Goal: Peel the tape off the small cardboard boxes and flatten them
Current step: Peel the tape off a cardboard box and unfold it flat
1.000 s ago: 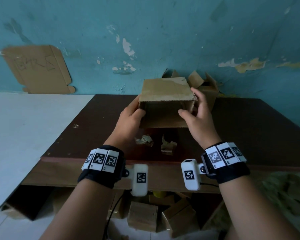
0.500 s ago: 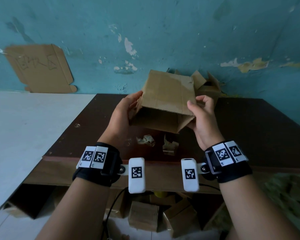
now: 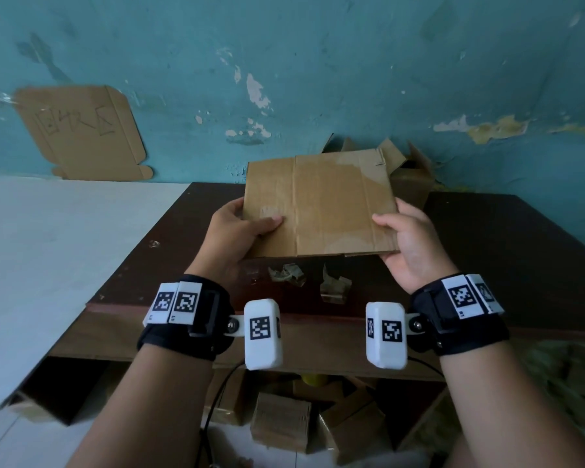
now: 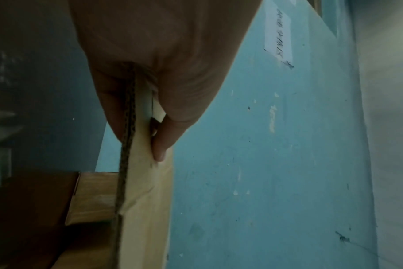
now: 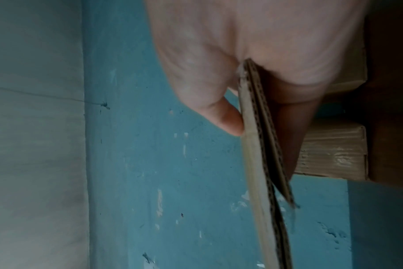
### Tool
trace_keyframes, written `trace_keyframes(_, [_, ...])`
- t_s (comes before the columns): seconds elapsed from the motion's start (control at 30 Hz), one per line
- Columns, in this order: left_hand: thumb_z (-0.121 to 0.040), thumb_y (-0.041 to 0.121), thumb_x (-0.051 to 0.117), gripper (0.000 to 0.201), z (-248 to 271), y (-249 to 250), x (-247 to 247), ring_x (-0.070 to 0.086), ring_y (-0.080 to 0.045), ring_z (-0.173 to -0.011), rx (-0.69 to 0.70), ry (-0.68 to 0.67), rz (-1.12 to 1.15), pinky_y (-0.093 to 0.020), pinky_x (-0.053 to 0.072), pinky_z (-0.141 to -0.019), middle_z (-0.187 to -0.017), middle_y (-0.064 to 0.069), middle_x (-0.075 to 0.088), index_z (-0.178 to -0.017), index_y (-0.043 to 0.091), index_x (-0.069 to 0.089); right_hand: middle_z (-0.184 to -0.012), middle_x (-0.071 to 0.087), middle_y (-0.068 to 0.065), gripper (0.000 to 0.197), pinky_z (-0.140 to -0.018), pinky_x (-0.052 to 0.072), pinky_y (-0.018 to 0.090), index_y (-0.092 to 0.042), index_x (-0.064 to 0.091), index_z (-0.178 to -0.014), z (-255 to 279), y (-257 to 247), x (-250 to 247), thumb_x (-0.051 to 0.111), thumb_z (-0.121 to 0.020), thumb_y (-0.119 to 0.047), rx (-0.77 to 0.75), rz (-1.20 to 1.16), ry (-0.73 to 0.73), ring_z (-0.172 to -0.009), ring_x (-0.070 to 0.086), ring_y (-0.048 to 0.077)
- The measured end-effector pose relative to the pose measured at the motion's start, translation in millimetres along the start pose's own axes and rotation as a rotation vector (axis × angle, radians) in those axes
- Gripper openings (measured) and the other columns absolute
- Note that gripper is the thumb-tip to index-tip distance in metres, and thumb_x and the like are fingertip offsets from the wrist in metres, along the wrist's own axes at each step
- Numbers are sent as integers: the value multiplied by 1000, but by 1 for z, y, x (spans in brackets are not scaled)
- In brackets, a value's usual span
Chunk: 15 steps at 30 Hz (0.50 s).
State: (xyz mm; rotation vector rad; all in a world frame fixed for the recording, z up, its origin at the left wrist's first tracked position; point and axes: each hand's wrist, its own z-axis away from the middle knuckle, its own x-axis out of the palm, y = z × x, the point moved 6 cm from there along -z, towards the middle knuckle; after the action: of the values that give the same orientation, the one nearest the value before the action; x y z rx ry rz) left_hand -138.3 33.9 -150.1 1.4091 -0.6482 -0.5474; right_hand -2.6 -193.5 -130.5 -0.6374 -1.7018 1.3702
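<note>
left grip: left hand (image 3: 240, 228) pinches the left edge of the flattened box (image 3: 320, 204), thumb on the near face, fingers behind. Left wrist view confirms thumb (image 4: 163, 142) pressed flat on the board.
right grip: right hand (image 3: 409, 241) pinches the lower right corner, thumb on top, fingers underneath. Right wrist view shows the two layers (image 5: 265, 145) splaying apart past the thumb.
box position: held between both grips, in the air, tilted face-up toward the head camera, above the far half of the table (image 3: 487, 231).
flatten state: looks collapsed to a slab; my read is it's not fully creased on the right side.
risk 1: layers spring back open if either grip lets go early. Cause: right-side gap, stiff fold lines.
risk 2: slab slips or pivots out of the right grip. Cause: corner-only hold.
risk 3: leftover tape missed. Far face is hidden, can't tell if any remains.
below grips: two crumpled tape scraps (image 3: 287, 273) on the table; could stick to the slab if it's set down on them.
beyond right grip: another open box (image 3: 409, 184) against the wall, just behind the slab; could get knocked when moving the slab.
under table: more boxes (image 3: 281, 420), apparently still to do.
</note>
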Motion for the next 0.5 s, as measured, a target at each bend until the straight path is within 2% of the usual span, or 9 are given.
trace_keyframes(0.1, [-70, 16, 93, 61, -3, -2, -3, 78, -25, -91, -9, -4, -17, -44, 64, -76, -108, -6, 78, -125, 16, 67, -119, 69, 8, 34, -77, 57, 37, -16, 59, -132, 0, 5, 3, 51, -100, -6, 31, 72, -19, -110, 67, 26])
trace_keyframes(0.23, [-72, 16, 92, 63, -4, -3, -4, 77, -22, -88, -13, -13, -41, -35, 63, -66, -109, -5, 77, -127, 15, 63, -122, 68, 10, 36, -77, 56, 38, -13, 56, -135, -4, 15, 0, 52, -100, -6, 55, 131, -18, -111, 66, 27])
trace_keyframes(0.3, [-73, 15, 91, 64, -3, -6, -4, 76, -23, -92, -35, -27, -24, -37, 63, -67, -113, -4, 75, -129, 19, 60, -123, 68, 10, 37, -79, 56, 40, -13, 55, -136, -6, 17, -1, 53, -100, -7, 53, 148, -13, -113, 65, 28])
trace_keyframes(0.4, [-74, 10, 89, 65, -1, -9, -4, 75, -29, -98, -76, -31, 30, -52, 63, -74, -117, -6, 73, -130, 23, 59, -122, 67, 7, 34, -87, 57, 44, -15, 55, -132, -7, 21, -2, 55, -100, -8, 27, 225, 14, -112, 65, 24])
trace_keyframes(0.47, [-75, 9, 89, 67, 0, -9, -6, 74, -30, -98, -70, -20, 17, -52, 64, -72, -118, -5, 72, -133, 23, 58, -121, 66, 6, 30, -90, 57, 50, -17, 54, -128, -8, 23, 0, 57, -99, -11, 1, 310, 15, -111, 65, 24])
trace_keyframes(0.5, [-75, 9, 89, 69, 0, -7, -7, 74, -28, -98, -61, -18, -1, -48, 64, -70, -119, -5, 72, -135, 22, 58, -122, 65, 6, 31, -84, 60, 49, -16, 52, -129, -8, 24, 2, 58, -99, -12, 10, 315, 7, -109, 66, 24])
